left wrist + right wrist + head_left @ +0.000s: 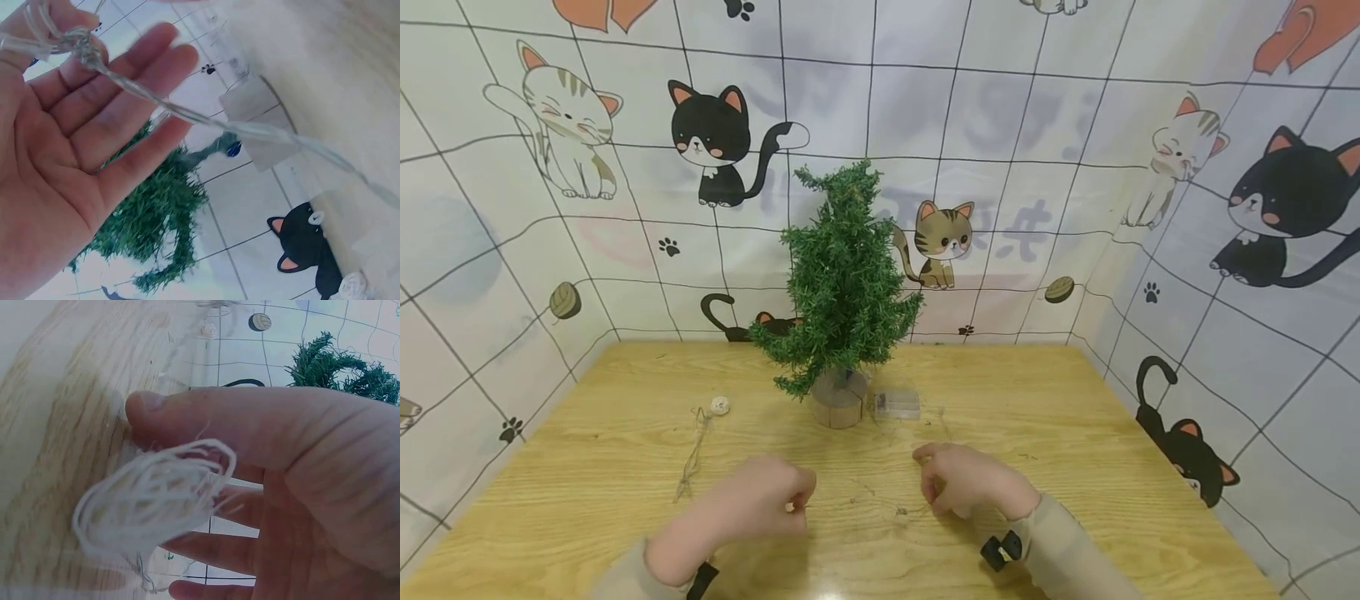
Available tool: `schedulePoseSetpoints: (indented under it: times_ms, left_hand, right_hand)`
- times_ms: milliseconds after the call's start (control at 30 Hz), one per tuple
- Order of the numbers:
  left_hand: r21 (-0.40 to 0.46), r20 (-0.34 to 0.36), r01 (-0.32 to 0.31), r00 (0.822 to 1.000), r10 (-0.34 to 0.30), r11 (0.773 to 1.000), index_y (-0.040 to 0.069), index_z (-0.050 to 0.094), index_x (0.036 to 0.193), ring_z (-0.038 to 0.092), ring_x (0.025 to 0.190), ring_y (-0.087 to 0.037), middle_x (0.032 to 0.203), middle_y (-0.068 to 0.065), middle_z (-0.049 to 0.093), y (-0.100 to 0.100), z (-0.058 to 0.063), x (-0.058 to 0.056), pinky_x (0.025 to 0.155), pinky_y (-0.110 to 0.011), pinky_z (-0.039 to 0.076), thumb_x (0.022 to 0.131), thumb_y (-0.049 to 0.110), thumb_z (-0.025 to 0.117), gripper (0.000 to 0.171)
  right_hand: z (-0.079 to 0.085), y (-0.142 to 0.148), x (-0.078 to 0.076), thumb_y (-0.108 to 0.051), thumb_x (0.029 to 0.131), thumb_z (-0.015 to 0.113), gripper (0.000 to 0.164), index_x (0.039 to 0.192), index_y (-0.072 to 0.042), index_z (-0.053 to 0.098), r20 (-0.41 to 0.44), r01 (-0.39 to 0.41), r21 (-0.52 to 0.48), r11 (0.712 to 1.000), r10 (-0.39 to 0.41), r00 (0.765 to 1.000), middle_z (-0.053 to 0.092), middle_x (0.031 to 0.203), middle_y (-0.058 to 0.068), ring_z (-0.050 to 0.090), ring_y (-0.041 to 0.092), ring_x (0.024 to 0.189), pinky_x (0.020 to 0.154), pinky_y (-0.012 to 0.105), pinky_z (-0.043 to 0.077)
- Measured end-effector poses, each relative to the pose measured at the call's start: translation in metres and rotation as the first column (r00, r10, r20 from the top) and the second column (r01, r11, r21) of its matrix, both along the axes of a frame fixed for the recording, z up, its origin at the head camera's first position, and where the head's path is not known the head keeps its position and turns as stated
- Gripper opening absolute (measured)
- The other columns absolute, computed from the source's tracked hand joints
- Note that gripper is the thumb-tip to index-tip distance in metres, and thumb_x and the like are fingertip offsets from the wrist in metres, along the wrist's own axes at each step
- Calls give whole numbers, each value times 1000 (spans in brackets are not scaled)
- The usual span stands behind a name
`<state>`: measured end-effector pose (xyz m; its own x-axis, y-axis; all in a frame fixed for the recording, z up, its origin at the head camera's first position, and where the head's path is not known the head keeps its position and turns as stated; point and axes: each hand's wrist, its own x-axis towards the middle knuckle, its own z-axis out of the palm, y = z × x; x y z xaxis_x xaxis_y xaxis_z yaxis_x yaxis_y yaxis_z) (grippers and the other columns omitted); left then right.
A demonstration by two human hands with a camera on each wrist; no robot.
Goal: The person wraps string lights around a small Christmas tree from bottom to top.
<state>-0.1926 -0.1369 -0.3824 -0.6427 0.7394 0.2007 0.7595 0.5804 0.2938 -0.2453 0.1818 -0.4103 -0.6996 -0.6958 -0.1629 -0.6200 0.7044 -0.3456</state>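
My left hand (760, 500) is raised over the table at left. Its thumb and forefinger pinch a knotted part of a thin clear string-light wire (206, 122), the other fingers loosely extended. My right hand (973, 479) is low over the table at right, its thumb and forefinger pinching the wire beside a white woven ball (153, 497). That ball hangs close to the wrist camera and hides part of the fingers. Faint wire strands lie on the wood between both hands. Ahead stands a green artificial Christmas tree (846, 275) on a round wooden base (838, 402).
Beside the tree base lies a clear plastic box (897, 405). Another white woven ball (720, 406) sits at left on the wooden table (587, 433), tangled wire (692, 458) trailing toward the front. Cat-printed sheeting (1000, 125) encloses the back and sides.
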Motion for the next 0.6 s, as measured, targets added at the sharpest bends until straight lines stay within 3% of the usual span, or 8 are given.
schedulePoseSetpoints:
  times_ms: [167, 400, 500, 600]
  left_hand:
    - [62, -56, 1, 998, 2, 998, 21, 35, 66, 16, 54, 1, 60, 16, 19, -5, 11, 3, 48, -16, 17, 68, 4, 59, 30]
    - [126, -46, -4, 999, 10, 992, 20, 34, 67, 15, 55, 2, 62, 17, 18, -14, 21, 2, 50, -16, 18, 71, -1, 58, 32]
    - [164, -53, -32, 998, 41, 986, 21, 34, 68, 17, 55, 2, 62, 17, 20, -17, 24, 2, 50, -16, 19, 71, -1, 58, 33]
    - [214, -95, -52, 993, 74, 975, 21, 35, 69, 20, 55, 3, 63, 17, 22, -22, 28, 1, 50, -16, 21, 71, -3, 59, 34]
  right_hand:
    - [1, -1, 1, -6, 73, 78, 23, 66, -23, 65, 5, 7, -11, 1000, -7, 1000, 49, 141, 17, 48, 35, 127, 84, 36, 49]
    - [1, -2, 1, -2, 72, 74, 23, 65, -23, 66, 10, 8, -22, 1000, -8, 1000, 50, 140, 18, 49, 36, 126, 78, 31, 47]
    - [1, -1, 0, -4, 76, 71, 20, 67, -22, 67, 14, -8, -44, 999, 8, 1000, 54, 136, 17, 53, 34, 122, 81, 32, 48]
    - [3, 1, -3, -7, 82, 68, 16, 72, -19, 67, 39, -36, -91, 995, 39, 998, 65, 119, 9, 63, 21, 104, 84, 33, 50]
